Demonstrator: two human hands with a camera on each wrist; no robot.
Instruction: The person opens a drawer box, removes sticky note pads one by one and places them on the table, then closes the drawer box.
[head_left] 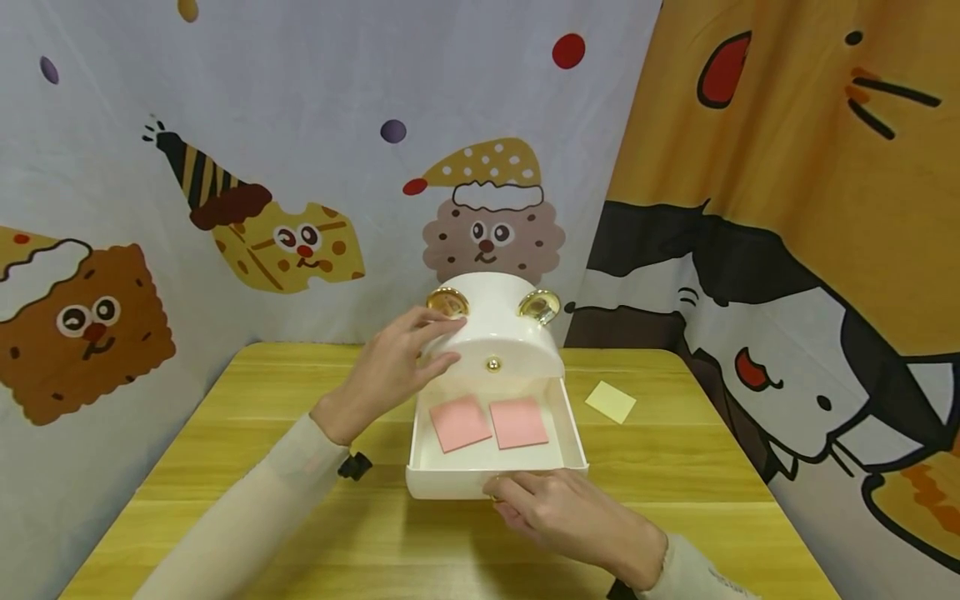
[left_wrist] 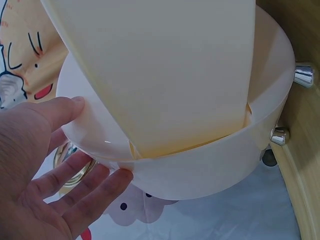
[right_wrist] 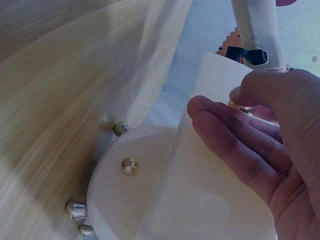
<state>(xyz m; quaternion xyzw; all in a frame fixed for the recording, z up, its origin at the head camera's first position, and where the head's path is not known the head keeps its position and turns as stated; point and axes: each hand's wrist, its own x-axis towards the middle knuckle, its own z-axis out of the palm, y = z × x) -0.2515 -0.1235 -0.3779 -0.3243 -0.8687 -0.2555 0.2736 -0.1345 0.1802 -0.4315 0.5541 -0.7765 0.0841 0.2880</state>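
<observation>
A white rounded box point(head_left: 495, 308) with two gold ears point(head_left: 538, 305) has its lower drawer point(head_left: 446, 483) pulled out towards me. Inside the drawer lie a left pink note pad point(head_left: 461, 423) and a right pink note pad point(head_left: 519, 422), side by side. My left hand point(head_left: 390, 362) rests on the box's left side, fingers stretched along the curved wall by the ear and thumb at the front face. At the drawer front, my right hand point(head_left: 566, 510) pinches a small gold knob point(right_wrist: 233, 105) between thumb and fingers, which mostly hide it.
A pale yellow note point(head_left: 611, 402) lies on the wooden table point(head_left: 667, 467), right of the drawer. Another gold knob point(head_left: 492, 364) sits on the box's upper front. Short metallic feet point(right_wrist: 77, 210) carry the box. Behind it hangs a cartoon-printed cloth point(head_left: 480, 75).
</observation>
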